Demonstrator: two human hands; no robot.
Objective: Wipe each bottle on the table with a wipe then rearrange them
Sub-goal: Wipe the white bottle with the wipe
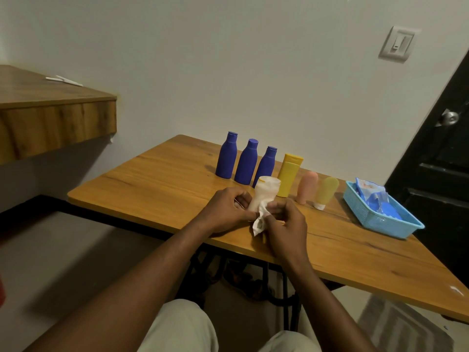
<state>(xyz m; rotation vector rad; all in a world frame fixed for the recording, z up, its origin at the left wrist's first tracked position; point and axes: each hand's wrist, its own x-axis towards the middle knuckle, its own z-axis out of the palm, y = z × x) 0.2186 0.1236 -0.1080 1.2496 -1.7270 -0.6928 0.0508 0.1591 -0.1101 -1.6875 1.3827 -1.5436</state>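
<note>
The wooden desk [157,179] stands against the wall. A blue basket [380,222] sits at its right edge and contains blue-and-white packets [370,193].

A row of upright containers stands along the far side, left to right:
- left blue bottle [226,156]
- middle blue bottle [246,162]
- right blue bottle [265,165]
- yellow bottle [288,176]
- pink tube [306,186]
- pale yellow tube [326,191], standing on its white cap

Both hands work just in front of this row, above the near edge. The left hand [225,209] curls its fingers round the lower part of the white bottle [265,193], which is held tilted. The right hand [286,224] pinches the crumpled white wipe [260,221] against that bottle's lower part.
</note>
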